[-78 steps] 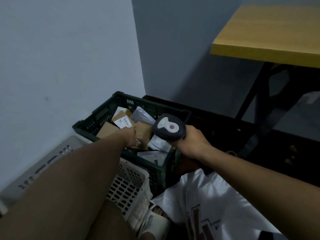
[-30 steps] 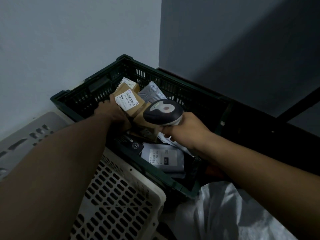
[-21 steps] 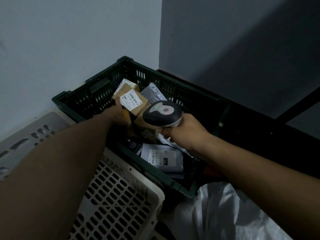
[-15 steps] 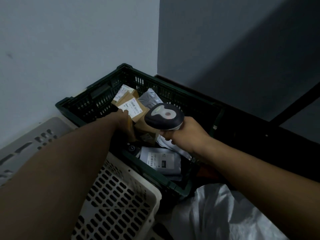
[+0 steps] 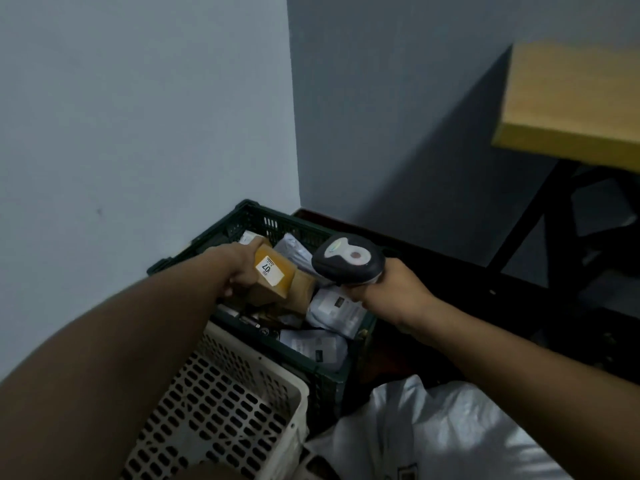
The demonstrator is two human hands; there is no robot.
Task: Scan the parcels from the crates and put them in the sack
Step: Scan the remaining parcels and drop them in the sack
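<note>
Single head view, looking forward-down, close over green crate [image 5: 242, 216] in wall corner.

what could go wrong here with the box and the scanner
1. The left hand grips the cardboard box by one end only, over the green crate; it could slip and drop back among the parcels.
2. The scanner in the right hand sits beside the box, and the small label faces up, so the scan may miss.
3. The white sack lies low and slack, so a tossed box could land outside it.
</note>
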